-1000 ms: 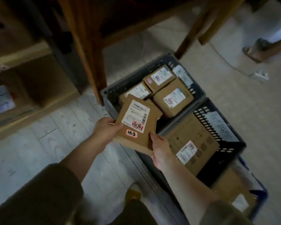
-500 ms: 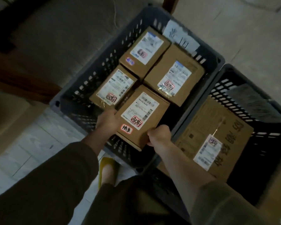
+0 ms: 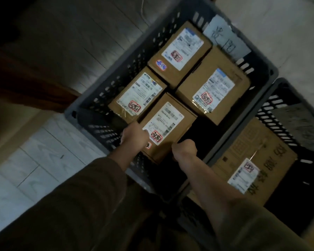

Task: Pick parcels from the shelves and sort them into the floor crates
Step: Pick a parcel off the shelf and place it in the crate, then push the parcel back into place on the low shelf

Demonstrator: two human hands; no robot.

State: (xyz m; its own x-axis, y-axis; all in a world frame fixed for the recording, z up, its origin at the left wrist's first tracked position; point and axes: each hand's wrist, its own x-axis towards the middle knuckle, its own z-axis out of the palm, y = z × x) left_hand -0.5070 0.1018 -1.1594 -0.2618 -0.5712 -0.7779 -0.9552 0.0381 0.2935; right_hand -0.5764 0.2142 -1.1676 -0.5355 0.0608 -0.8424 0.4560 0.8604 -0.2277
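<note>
Both hands held one parcel (image 3: 168,127) low inside the grey crate (image 3: 98,104), left hand (image 3: 134,136) curled over its near-left edge, right hand (image 3: 185,148) clenched on the near corner. Three other parcels (image 3: 212,95) lay beside it. The second, black crate (image 3: 279,105) alongside held one large box (image 3: 257,153).

Single head cam, wide-angle, worn above the grey crate (image 3: 116,82) and pitched steeply down into it, close enough that this crate fills the middle of the frame. View is rolled, so the crate sits diagonal with one corner toward the wearer; sleeves (image 3: 83,205) come in from the bottom edge below it. Black crate (image 3: 279,104) is cropped at the frame edge right of the grey crate, pale floor planks (image 3: 43,154) to its left.
</note>
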